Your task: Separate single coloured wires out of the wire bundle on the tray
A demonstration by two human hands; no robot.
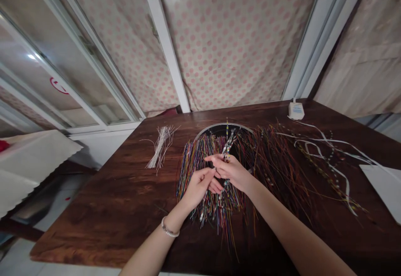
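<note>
Multicoloured strands (194, 171) lay mostly loose | right hand (232, 171) pinched beaded strand (229, 142) | left hand (199, 186) close beside, grip unclear | white bundle (160, 148) lay apart

multicoloured strands (200, 159), fanned out flat

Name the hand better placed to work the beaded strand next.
Right, probably: the right hand touches the beaded strand, while the left hand sits lower and further left.
</note>
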